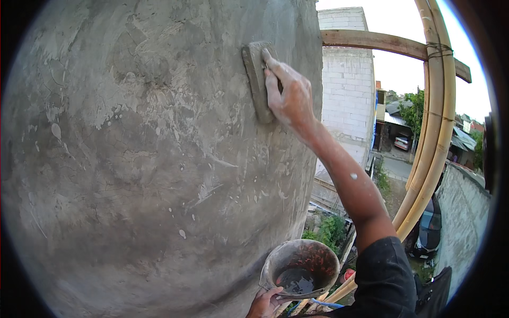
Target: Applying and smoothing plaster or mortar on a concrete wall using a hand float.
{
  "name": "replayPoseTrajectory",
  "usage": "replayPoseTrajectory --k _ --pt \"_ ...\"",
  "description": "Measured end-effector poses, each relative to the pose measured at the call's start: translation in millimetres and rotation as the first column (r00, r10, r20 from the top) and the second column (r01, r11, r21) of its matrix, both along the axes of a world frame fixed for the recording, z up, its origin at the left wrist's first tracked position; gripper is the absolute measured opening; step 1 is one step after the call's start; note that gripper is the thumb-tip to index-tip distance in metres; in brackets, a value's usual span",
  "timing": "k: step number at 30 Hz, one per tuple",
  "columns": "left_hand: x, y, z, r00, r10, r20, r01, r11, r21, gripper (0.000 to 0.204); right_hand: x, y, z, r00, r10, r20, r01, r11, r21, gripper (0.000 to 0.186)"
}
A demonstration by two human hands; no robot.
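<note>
My right hand [290, 95] is closed around the grip of a plastering float [256, 87], whose flat board lies against the grey plastered wall [159, 159] near its right edge. White smears cover the fingers and wrist. Low in the view, my left hand [265, 303] grips the near rim of a round bucket [272, 265]. Dark, wet-looking liquid [297, 281] lies in its bottom, and reddish stains mark the inside. The wall carries pale splashes and streaks.
Bamboo poles [436, 106] lashed together rise on the right, with a wooden beam [371, 40] tied across them. Far below are a dark car [428, 228], green plants [331, 230] and a rough side wall [466, 217]. A white block building [347, 90] stands behind.
</note>
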State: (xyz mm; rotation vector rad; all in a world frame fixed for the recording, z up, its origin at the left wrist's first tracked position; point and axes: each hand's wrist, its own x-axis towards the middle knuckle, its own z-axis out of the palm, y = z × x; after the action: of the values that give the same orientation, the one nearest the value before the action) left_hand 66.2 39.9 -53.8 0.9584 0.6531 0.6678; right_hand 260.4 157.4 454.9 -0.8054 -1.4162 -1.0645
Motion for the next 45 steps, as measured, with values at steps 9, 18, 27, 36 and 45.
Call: replayPoseTrajectory --k 9,18,27,36,45 --pt "11 -5 10 0.980 -0.012 -0.198 -0.014 0.991 -0.129 0.031 41 -15 179 0.961 -0.259 -0.099 0.277 0.913 0.300 0.025" --pt "-15 10 35 0.977 -0.099 -0.190 0.042 0.957 -0.286 0.028 -25 -6 -20 0.986 0.016 0.163 -0.020 0.999 0.026 0.023" --pt "-11 -41 88 0.971 0.172 0.166 -0.128 0.960 -0.251 0.026 6 -15 120 0.974 -0.166 -0.152 0.199 0.949 0.243 0.028" --pt "-13 -10 62 0.970 -0.058 0.235 0.141 0.924 -0.355 0.042 7 -1 42 0.957 -0.254 0.138 0.209 0.938 0.278 0.023" --pt "-19 -11 55 0.970 -0.040 0.240 0.136 0.907 -0.397 0.040 -15 25 -9 0.923 -0.323 0.208 0.186 0.851 0.492 0.038"
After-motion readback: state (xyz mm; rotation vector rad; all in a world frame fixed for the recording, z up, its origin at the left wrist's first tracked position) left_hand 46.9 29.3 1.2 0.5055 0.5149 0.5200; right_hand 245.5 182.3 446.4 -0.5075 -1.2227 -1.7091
